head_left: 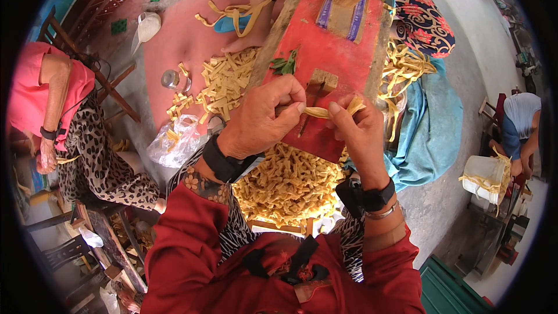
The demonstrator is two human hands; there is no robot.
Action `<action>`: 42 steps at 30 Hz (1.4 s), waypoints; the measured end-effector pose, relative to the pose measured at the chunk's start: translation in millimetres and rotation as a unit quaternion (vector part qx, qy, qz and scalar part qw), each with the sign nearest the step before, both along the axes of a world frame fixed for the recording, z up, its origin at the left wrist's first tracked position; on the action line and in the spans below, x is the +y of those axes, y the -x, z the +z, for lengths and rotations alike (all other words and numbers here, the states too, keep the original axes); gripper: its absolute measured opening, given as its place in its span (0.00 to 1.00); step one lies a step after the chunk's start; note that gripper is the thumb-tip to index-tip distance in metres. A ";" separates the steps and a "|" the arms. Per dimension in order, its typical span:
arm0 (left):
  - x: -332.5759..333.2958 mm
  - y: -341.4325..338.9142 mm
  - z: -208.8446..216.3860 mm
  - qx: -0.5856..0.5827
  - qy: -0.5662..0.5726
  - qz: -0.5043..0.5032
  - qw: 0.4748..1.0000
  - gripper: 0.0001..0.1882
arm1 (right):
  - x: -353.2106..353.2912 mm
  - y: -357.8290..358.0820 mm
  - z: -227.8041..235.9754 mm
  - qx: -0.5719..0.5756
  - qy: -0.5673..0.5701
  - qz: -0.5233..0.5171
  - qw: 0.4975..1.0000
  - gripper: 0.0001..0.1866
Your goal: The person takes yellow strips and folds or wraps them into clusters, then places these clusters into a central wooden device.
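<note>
A soft yellow strip (317, 113) is stretched between my two hands above a long red board (317, 52). My left hand (268, 113) pinches one end between thumb and fingertips. My right hand (360, 134) grips the other end, with a loose tail (356, 104) of strip above its fingers. Just beyond the strip, a small wooden block (323, 79) sits on the board near a dark slot. Green leaves (283, 64) lie at the board's left edge. Below the board's near end is a heap of short folded yellow pieces (288, 186).
More short yellow pieces (224, 87) lie on the floor to the left, by a glass jar (170, 79) and a clear plastic bag (177, 142). Long yellow strips (401, 67) and a blue cloth (427, 122) are at the right. Other people sit left, right and across.
</note>
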State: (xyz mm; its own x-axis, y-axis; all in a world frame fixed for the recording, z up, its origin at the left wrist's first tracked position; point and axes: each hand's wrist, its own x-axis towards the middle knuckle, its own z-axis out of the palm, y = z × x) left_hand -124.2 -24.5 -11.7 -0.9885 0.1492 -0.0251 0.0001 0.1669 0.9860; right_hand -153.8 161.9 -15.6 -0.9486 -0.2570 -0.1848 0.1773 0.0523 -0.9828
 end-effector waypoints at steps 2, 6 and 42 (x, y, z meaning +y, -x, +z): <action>0.1 0.1 -0.9 -0.008 -0.018 -0.001 1.000 0.02 | -0.4 0.6 -3.3 0.008 -0.006 0.004 1.000 0.08; -0.7 0.6 -0.5 -0.029 0.000 -0.001 1.000 0.02 | -1.5 1.9 -15.4 0.081 -0.061 0.004 0.995 0.09; -10.3 -3.5 3.9 -0.078 -0.085 -0.046 0.992 0.04 | 3.7 -7.9 -2.3 0.009 0.073 0.082 0.994 0.05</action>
State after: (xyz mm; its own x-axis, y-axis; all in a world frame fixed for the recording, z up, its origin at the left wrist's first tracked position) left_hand -120.7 -34.8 -7.8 -0.9567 0.2535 -0.1431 -0.1468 0.0045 0.9892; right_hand -145.9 165.6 -17.9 -0.8943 -0.4314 -0.1186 0.1614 -0.0637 -0.9848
